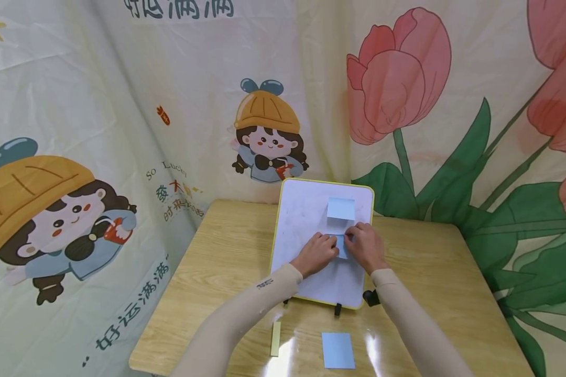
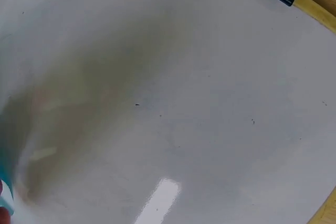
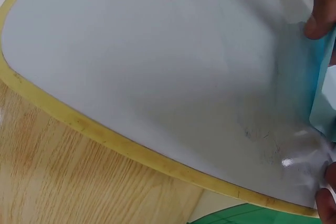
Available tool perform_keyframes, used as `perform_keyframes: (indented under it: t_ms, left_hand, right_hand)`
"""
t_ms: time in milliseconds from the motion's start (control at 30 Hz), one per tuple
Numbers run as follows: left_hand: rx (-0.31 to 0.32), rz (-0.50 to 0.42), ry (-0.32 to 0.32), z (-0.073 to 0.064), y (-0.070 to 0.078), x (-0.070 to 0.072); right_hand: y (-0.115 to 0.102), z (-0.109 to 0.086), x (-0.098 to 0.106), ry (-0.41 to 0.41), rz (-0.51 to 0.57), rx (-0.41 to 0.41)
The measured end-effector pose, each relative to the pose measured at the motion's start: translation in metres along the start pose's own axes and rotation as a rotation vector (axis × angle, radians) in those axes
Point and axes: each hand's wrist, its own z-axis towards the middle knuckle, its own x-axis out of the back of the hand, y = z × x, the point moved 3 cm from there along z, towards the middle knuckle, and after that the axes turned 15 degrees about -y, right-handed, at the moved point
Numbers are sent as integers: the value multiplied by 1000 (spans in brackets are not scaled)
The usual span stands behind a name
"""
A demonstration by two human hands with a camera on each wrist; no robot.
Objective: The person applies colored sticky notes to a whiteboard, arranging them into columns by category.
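Observation:
A whiteboard with a yellow rim leans on the table. Both hands meet at a light blue sticky note halfway down it. My left hand pinches the note's left side with bent fingers. On the other side, my right hand grips the upper right edge. In the right wrist view the blue sticky note stands partly away from the board, with fingertips on its edge. Higher up, another blue sticky note hangs with its lower part lifted. Only a sliver of fingertip shows in the left wrist view.
On the wooden table, a loose blue sticky note lies in front of the board. A narrow yellow strip is to its left. Black feet support the board's bottom edge. A printed curtain hangs behind the table.

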Motion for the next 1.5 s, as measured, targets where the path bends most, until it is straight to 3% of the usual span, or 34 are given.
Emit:
perform_keyframes:
  t_ms: [233, 333, 400, 467, 600, 700, 1133, 1367, 1500]
  left_hand:
    - [9, -56, 44, 0, -4, -1]
    - [45, -105, 86, 3, -10, 3]
    - [85, -129, 80, 7, -16, 5]
    - [125, -149, 56, 10, -22, 7]
    - [200, -184, -55, 13, -32, 5]
    - [224, -226, -124, 13, -36, 1]
    - [210, -278, -206, 14, -39, -5]
    - [210, -236, -137, 16, -39, -5]
    - [220, -241, -147, 18, -39, -3]
  right_hand:
    - [0, -2, 1, 50, -6, 5]
    - [0, -2, 1, 71, -8, 11]
    - [0, -3, 0, 74, -12, 10]
    - [0, -3, -1, 69, -15, 7]
    - [0, -3, -4, 45, -19, -9]
    - [0, -3, -5, 34, -23, -17]
    - [1, -4, -6, 15, -18, -16]
    - [2, -3, -6, 29, -10, 2]
    - [2, -3, -5, 19, -12, -2]
